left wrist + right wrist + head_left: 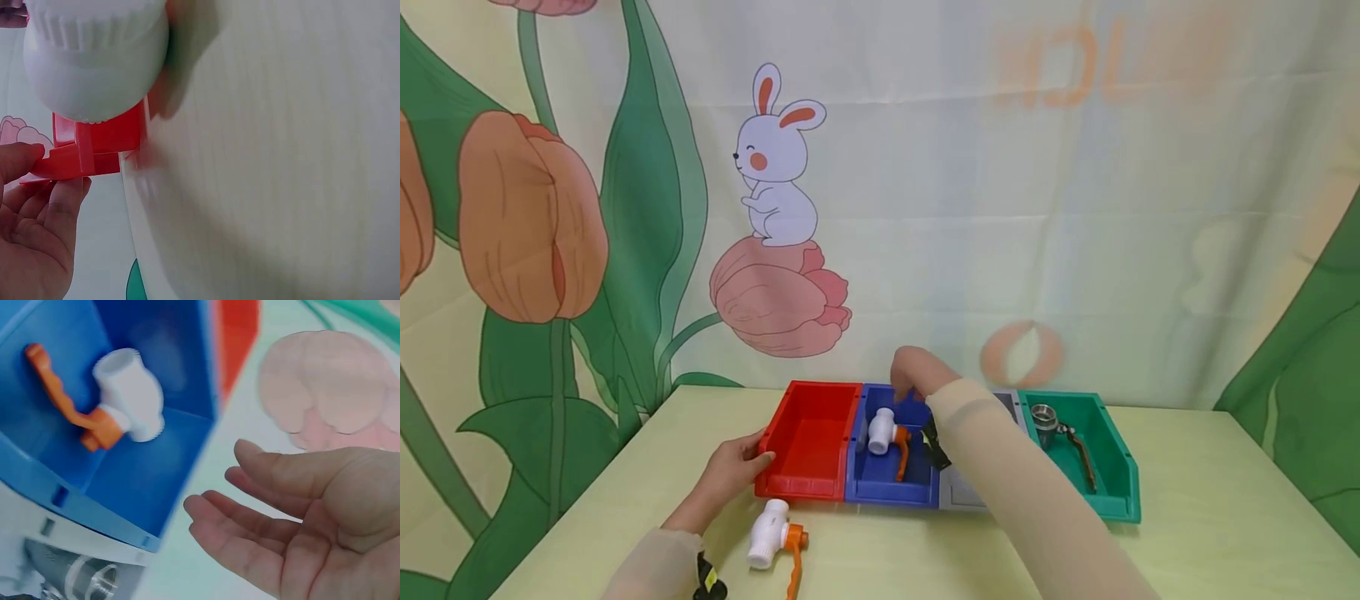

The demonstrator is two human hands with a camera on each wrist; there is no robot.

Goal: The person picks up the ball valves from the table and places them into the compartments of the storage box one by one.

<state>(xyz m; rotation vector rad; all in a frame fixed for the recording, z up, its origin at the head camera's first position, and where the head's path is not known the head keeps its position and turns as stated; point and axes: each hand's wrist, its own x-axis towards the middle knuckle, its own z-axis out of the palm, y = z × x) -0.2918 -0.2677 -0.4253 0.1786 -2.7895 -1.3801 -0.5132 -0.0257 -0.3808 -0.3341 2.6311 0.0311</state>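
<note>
My left hand (pixel 730 468) grips the left wall of the red bin (pixel 801 487), thumb on one side and fingers on the other, as the left wrist view also shows. Inside the blue bin (pixel 891 493) lies a white plastic ball valve (pixel 881 431) with an orange lever handle (pixel 61 400). My right hand (pixel 294 519) is held above the back of that bin, fingers loosely bent and nothing in them. A second white ball valve (pixel 767 537), also orange-handled, rests on the table just in front of the red bin; it looms large in the left wrist view.
Right of the blue bin, a grey bin (pixel 958 492) is partly covered by my right forearm; a metal fitting (pixel 78 572) shows there. The green bin (pixel 1123 500) at the right end holds a metal valve (pixel 1045 425) with a brownish lever. A printed curtain (pixel 925 208) hangs behind the table.
</note>
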